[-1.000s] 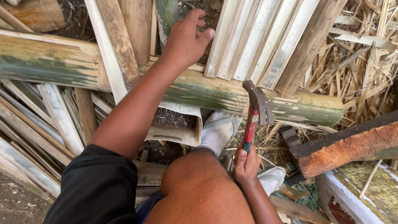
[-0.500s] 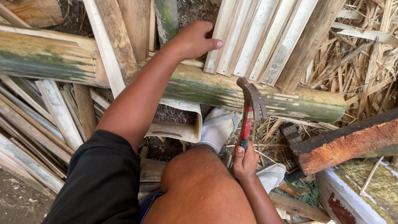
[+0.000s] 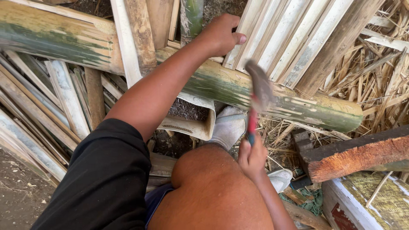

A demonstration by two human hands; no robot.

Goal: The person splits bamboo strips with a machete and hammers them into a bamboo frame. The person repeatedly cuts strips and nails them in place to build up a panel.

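Bare brown dirt ground (image 3: 17,200) shows at seven o'clock, with flat pale split bamboo slats (image 3: 64,98) lying across it at nine. Dry yellow straw (image 3: 375,85) covers it at three o'clock, and a reddish rough wooden block (image 3: 358,155) rests at four.

I read this as an outdoor bamboo-working yard. Evidence: thick green bamboo pole (image 3: 272,96), pale split bamboo slats (image 3: 294,38), dry straw litter (image 3: 375,85), bare earth.

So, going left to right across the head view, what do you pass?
Loose bamboo slats → black sleeve → left hand on the splits → blurred hammer in the right hand → reddish timber block.
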